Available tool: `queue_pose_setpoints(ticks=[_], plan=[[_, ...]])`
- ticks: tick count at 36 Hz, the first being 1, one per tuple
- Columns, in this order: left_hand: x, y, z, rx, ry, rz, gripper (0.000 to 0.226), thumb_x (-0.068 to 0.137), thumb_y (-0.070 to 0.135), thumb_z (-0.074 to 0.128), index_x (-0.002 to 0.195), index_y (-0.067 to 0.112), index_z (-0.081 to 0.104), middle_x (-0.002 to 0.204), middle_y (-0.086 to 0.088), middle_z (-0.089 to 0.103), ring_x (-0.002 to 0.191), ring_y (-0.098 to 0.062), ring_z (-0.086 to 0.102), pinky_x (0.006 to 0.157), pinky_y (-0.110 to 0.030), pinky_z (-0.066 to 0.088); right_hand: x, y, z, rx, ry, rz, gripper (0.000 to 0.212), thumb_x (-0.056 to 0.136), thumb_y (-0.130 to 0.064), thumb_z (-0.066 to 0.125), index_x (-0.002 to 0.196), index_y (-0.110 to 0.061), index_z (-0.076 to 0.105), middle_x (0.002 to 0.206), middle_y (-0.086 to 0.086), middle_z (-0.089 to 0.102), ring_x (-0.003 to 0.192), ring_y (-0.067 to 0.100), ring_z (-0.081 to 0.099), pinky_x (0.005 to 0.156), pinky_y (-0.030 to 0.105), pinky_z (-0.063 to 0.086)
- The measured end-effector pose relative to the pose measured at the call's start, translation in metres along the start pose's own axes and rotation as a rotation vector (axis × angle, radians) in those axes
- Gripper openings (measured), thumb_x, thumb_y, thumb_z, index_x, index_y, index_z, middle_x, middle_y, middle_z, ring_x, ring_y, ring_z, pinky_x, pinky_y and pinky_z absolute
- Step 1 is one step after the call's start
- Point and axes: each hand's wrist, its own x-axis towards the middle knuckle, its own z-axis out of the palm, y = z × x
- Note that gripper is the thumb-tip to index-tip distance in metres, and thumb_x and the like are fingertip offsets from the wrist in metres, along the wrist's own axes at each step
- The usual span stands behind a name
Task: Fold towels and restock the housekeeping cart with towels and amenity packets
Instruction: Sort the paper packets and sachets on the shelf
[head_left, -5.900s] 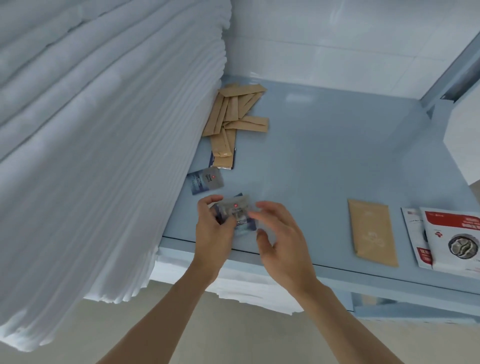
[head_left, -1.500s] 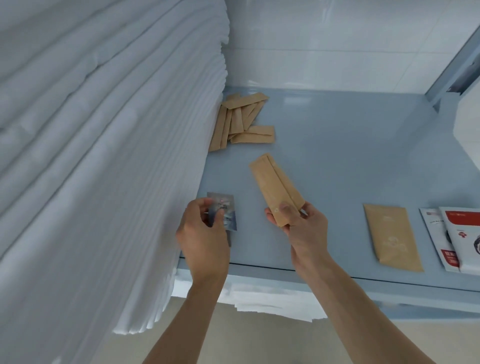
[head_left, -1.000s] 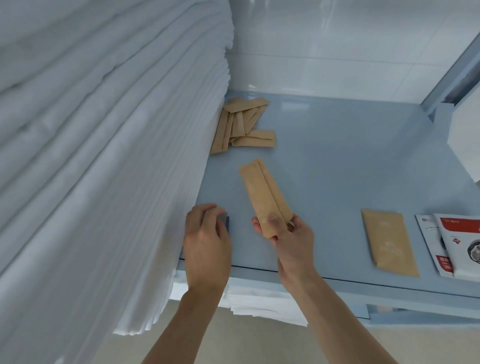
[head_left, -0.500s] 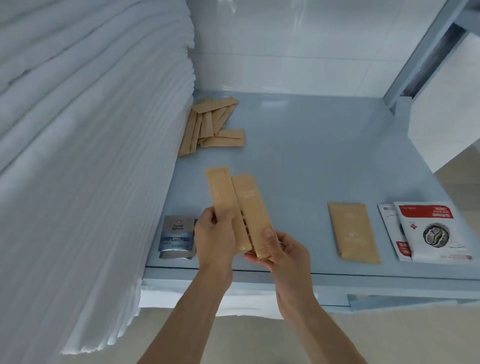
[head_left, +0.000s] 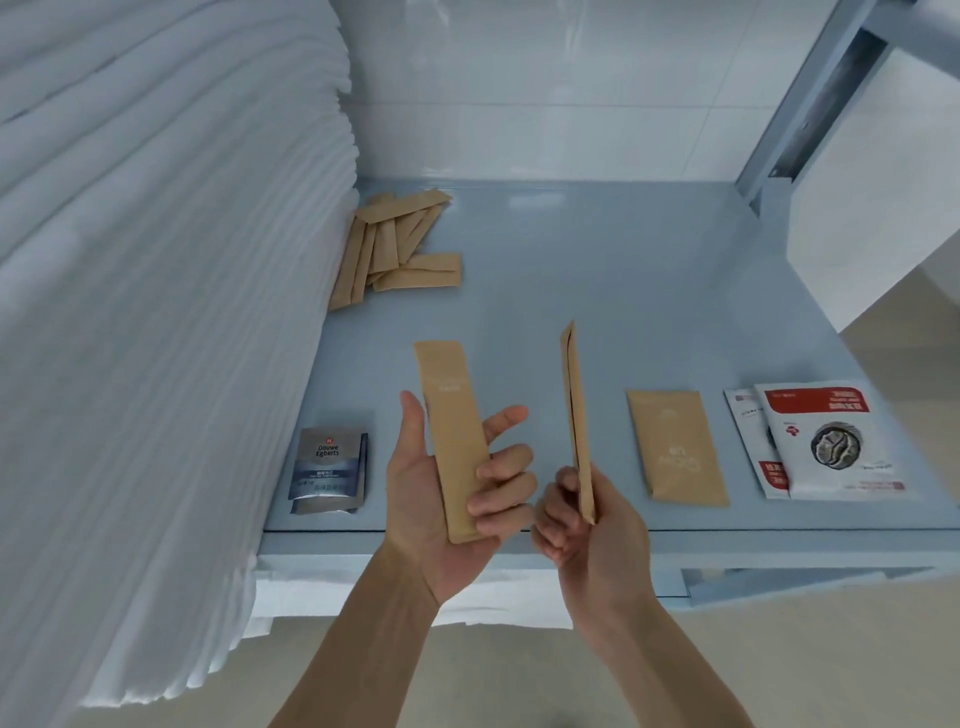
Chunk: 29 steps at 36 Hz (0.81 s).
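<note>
A tan sachet (head_left: 453, 441) is gripped face-up in the left hand (head_left: 441, 499), while a second sachet (head_left: 576, 421) is pinched edge-on in the right hand (head_left: 587, 525), both above the front of the blue shelf (head_left: 649, 291). Coffee packets (head_left: 329, 470) are seen beside the stacked towels (head_left: 156, 312); more sachets (head_left: 400, 249) are heaped behind.

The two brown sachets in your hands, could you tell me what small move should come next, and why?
Probably lay the right hand's sachet onto the left hand's sachet, since each hand holds one apart, then add both to the pile of like sachets by the towels.
</note>
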Motion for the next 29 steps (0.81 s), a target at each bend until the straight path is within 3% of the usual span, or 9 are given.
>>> queue_pose_setpoints(ticks=[3,6,9,12,16,19,24,29], plan=[[-0.002,0.0,-0.001,0.026,-0.035,-0.032,0.085,0.092,0.077,0.036,0.141,0.011,0.054,0.071,0.0,0.031,0.049,-0.01,0.022,0.041,-0.021,0.027,-0.002,-0.001,-0.003,-0.002,-0.023,-0.01,0.033,0.099,-0.021,0.037,0.068,-0.016,0.043,0.05,-0.003,0.027,0.042,0.013,0.026,0.04,0.024,0.024],[-0.002,-0.003,-0.003,0.089,-0.067,-0.04,0.078,0.098,0.071,0.028,0.148,0.014,0.047,0.074,-0.001,0.038,0.05,-0.011,0.026,0.042,-0.022,0.028,-0.003,0.0,-0.006,-0.013,-0.037,-0.02,0.034,0.099,-0.022,0.037,0.067,-0.016,0.043,0.05,-0.002,0.027,0.043,0.013,0.026,0.04,0.024,0.025],[0.0,-0.008,-0.004,0.183,-0.003,0.018,0.07,0.1,0.066,0.029,0.143,0.016,0.054,0.078,-0.004,0.049,0.048,-0.013,0.039,0.042,-0.023,0.037,-0.004,0.002,-0.008,-0.108,0.008,-0.125,0.039,0.103,-0.023,0.04,0.065,-0.013,0.043,0.05,0.001,0.03,0.041,0.014,0.028,0.039,0.024,0.026],[0.002,-0.012,-0.005,0.424,0.148,0.126,0.063,0.098,0.067,0.034,0.133,0.025,0.064,0.083,-0.002,0.056,0.055,-0.014,0.051,0.052,-0.028,0.048,-0.007,0.007,-0.01,-0.33,0.096,-0.367,0.038,0.104,-0.026,0.045,0.073,-0.005,0.045,0.056,0.011,0.035,0.042,0.015,0.033,0.038,0.023,0.029],[0.004,-0.019,-0.007,0.738,0.295,0.266,0.04,0.098,0.051,0.048,0.125,0.03,0.069,0.097,-0.01,0.066,0.083,-0.028,0.068,0.075,-0.038,0.058,-0.012,0.011,-0.013,-0.509,0.062,-0.554,0.024,0.101,-0.022,0.051,0.085,-0.005,0.057,0.066,0.007,0.067,0.044,0.017,0.045,0.042,0.021,0.036],[0.003,-0.022,-0.005,0.748,0.293,0.267,0.038,0.099,0.042,0.053,0.13,0.024,0.065,0.117,-0.015,0.07,0.104,-0.037,0.069,0.078,-0.041,0.058,-0.013,0.013,-0.016,-0.585,0.058,-0.601,0.019,0.097,-0.025,0.055,0.087,-0.009,0.061,0.07,0.011,0.066,0.045,0.019,0.049,0.044,0.023,0.038],[0.003,-0.024,-0.002,0.73,0.304,0.251,0.041,0.101,0.042,0.052,0.119,0.007,0.067,0.113,-0.027,0.069,0.093,-0.043,0.069,0.069,-0.046,0.055,-0.013,0.018,-0.021,-0.621,0.059,-0.598,0.016,0.095,-0.026,0.059,0.086,-0.013,0.062,0.062,0.008,0.059,0.047,0.017,0.053,0.045,0.028,0.04],[0.006,-0.025,-0.005,0.725,0.281,0.276,0.039,0.101,0.043,0.054,0.115,0.01,0.069,0.11,-0.024,0.071,0.091,-0.04,0.07,0.07,-0.051,0.058,-0.011,0.018,-0.025,-0.632,0.05,-0.607,0.013,0.093,-0.027,0.06,0.081,-0.024,0.063,0.061,0.01,0.059,0.046,0.018,0.055,0.043,0.031,0.041]])
